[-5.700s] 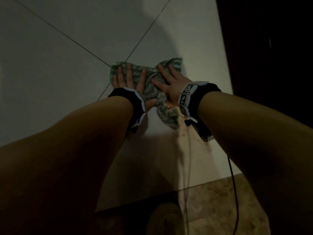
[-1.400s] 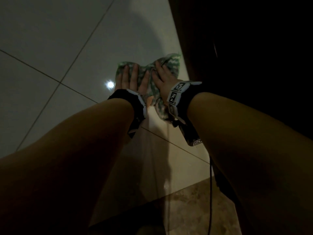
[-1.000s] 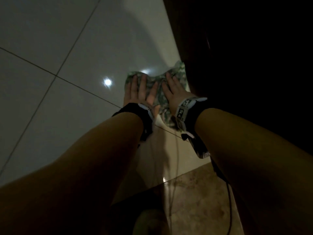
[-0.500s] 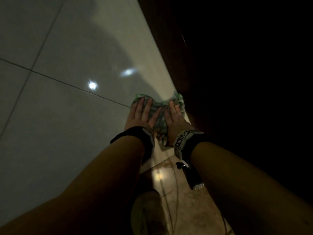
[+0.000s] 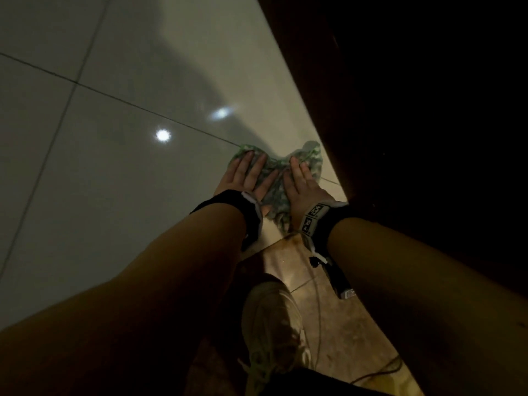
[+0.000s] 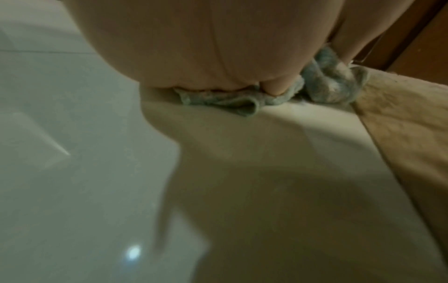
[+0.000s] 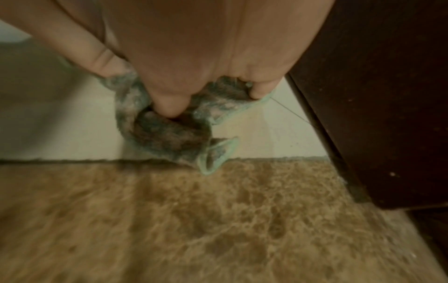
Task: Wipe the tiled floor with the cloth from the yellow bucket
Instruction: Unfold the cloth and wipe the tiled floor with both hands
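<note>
Both hands are pressing a green mottled cloth [image 5: 274,178] flat against the pale tiled floor [image 5: 114,195]. The left hand [image 5: 245,178] is lying at about ten o'clock on the cloth with its fingers straight and spread, palm down, gripping nothing. The right hand [image 5: 303,184] is sitting at about two o'clock with its fingers stretched forward over the fabric; in the right wrist view the fingertips [image 7: 169,107] are digging down into the bunched folds, pushing rather than clenching, so this hand too is reading as flat and pressing.

The cloth is lying crumpled, not spread out, with a loose tail trailing toward six o'clock, where the pale tile is meeting a brown speckled strip of flooring [image 7: 218,220]. At three o'clock of the cloth a dark wooden panel [image 5: 400,110] is rising, and the cloth's edge is lying just beside its base. A shoe [image 5: 271,324] is standing on the brown strip at six o'clock of the hands.

As a judgement, the wiping is well under way and is now working the border of the floor along the wood. The wide tiles out toward nine and eleven o'clock are shining with reflected lights, but whether they are already wiped cannot be told from here. The yellow bucket is not in view.
</note>
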Demonstrator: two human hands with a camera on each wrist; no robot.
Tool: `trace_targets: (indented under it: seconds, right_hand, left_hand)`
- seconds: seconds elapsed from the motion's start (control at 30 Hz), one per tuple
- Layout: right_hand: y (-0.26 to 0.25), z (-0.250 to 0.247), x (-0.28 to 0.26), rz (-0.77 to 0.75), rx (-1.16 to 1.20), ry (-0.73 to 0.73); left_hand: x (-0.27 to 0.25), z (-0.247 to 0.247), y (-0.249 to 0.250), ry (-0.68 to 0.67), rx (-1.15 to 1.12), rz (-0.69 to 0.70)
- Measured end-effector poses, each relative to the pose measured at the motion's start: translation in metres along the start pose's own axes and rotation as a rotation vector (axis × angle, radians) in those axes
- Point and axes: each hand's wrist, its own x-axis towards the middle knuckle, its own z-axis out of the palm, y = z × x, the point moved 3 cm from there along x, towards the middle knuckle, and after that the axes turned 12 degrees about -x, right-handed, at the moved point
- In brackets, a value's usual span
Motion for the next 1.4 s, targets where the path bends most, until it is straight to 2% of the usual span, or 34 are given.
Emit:
trace_targets:
  seconds: [0.2, 0.33, 0.5, 0.73, 1.03, 1.4]
  right_hand:
    - [-0.024, -0.009, -0.001, -0.118, -0.075, 0.127]
    - [-0.044, -0.019, 0.007, -0.216, -0.176, 0.198]
    - [-0.074, -0.037, 0.009, -0.293, -0.265, 0.212]
    - [-0.107, -0.053, 0.008, -0.339, -0.361, 0.239]
    - [-0.128, -0.06, 0.009, -0.389, -0.426, 0.286]
    - [-0.169, -0.072, 0.003, -0.436, -0.493, 0.3]
  left_hand:
    - [-0.028, 0.011, -0.037, 0.026, 0.07, 0.046]
    - [-0.045, 0.023, -0.068, 0.039, 0.056, 0.006]
    - [-0.069, 0.037, -0.094, 0.049, 0.044, -0.039]
    - [-0.091, 0.051, -0.12, 0.06, -0.008, -0.1]
    - [-0.11, 0.061, -0.138, 0.085, -0.052, -0.105]
    - [-0.14, 0.076, -0.167, 0.047, -0.057, -0.148]
